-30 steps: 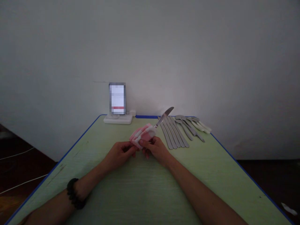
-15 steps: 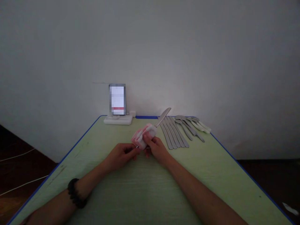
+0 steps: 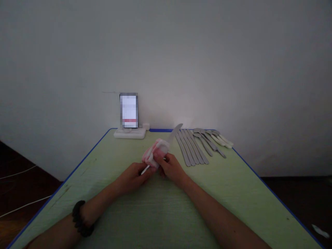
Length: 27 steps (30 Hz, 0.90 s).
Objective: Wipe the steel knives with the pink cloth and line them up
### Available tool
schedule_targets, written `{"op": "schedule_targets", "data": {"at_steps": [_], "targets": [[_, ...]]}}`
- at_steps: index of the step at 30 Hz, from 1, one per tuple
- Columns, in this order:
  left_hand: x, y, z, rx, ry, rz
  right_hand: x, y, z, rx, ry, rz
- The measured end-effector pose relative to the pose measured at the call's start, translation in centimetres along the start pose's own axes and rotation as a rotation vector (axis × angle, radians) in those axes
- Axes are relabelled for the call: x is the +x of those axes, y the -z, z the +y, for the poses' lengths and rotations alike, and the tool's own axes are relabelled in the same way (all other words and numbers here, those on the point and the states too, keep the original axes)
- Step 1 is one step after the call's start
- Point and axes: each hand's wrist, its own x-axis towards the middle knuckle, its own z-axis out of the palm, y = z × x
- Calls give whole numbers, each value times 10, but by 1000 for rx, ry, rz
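Note:
A table knife with a curved blade points up and away from me over the middle of the table. My left hand is closed on its handle end, which shows as a light strip between the fingers. A folded pink and white cloth wraps around the knife's middle part. The fingers of my right hand pinch this cloth, thumb on top. Part of the handle is hidden by cloth and fingers. Just right of the blade lie several flat metal knives side by side, handles toward me.
Metal spoons and white-handled cutlery lie at the table's back right. A phone with a blurred screen stands on a white base at the back left. The green table has a blue edge and meets the wall.
Both hands, cloth and knife have shifted slightly left and toward me. The blade has turned, now showing its broad side, and more of the handle end shows by my left hand.

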Motion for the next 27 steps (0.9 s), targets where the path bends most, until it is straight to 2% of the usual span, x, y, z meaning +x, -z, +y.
{"op": "schedule_targets", "data": {"at_steps": [6, 12, 18, 20, 25, 27], "targets": [[-2, 3, 6, 64, -51, -26, 6, 2, 6, 77, -13, 71], [-1, 4, 7, 71, -74, 71, 4, 3, 4, 93, -10, 34], [-1, 1, 4, 204, -88, 63, 4, 0, 6, 124, -30, 41], [-2, 1, 4, 235, -74, 50, 5, 1, 5, 185, -50, 79], [-3, -1, 6, 343, -32, 34, 10, 5, 2, 402, -54, 302], [-3, -2, 6, 352, -21, 34, 11, 7, 1, 434, -48, 320]]}}
